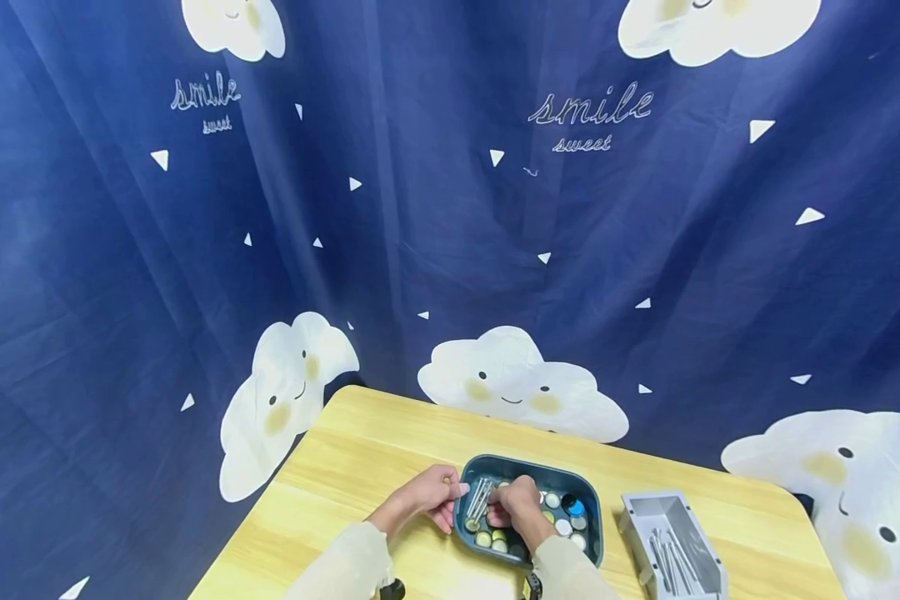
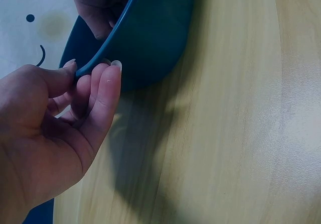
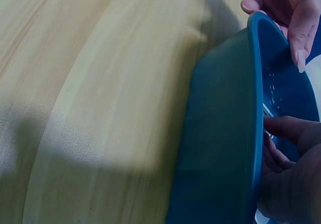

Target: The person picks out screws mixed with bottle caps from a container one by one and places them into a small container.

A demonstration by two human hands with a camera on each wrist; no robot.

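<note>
A dark blue basin point(image 1: 598, 533) stands on the table, holding round bottle caps point(image 1: 564, 527) and a bundle of long silver metal rods point(image 1: 477, 505). At its left end, my left hand point(image 1: 431, 497) pinches the rim between thumb and fingers; the left wrist view shows this hand point(image 2: 65, 113) close up. My right hand point(image 1: 520, 504) reaches down inside the basin beside the rods. In the right wrist view, the thumb and fingers of this hand point(image 3: 291, 158) close on a shiny metal rod point(image 3: 269, 132). The basin wall hides part of the fingers.
To the right of the basin stands a grey plastic bin point(image 1: 630, 533) with several long metal rods point(image 1: 673, 562) lying in it. The wooden table point(image 1: 390, 425) ends at a dark blue curtain point(image 1: 450, 208) printed with clouds.
</note>
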